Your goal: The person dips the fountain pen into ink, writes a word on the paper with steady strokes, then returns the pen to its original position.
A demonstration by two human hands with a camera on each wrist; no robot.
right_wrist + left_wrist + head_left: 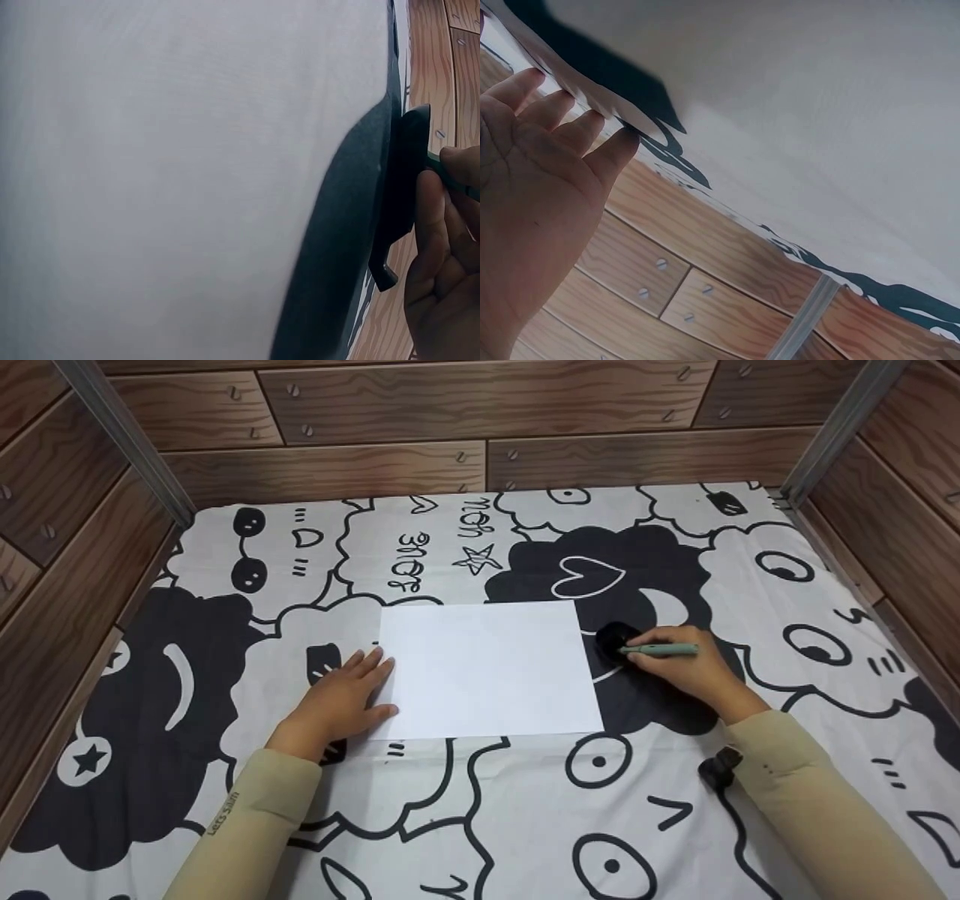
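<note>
A blank white sheet of paper (487,671) lies flat on the patterned cloth. My left hand (339,697) rests at its left edge, fingers spread and fairly straight, thumb and fingertips on the paper's margin. In the left wrist view the left hand (544,195) appears palm on, touching the cloth. Right of the paper, my right hand (686,664) pinches a slim green pen-like tool (664,649) between thumb and fingers. Its tip meets a small glossy black round dish-like object (613,639). The right wrist view shows this black object (405,176) side on, with a short stub below.
A black-and-white cartoon cloth (525,810) covers the table. Wood-patterned panels (375,405) stand behind and at both sides, with grey metal posts (124,439) at the corners. A black wrist device (720,769) with a cable hangs by the right sleeve (795,765).
</note>
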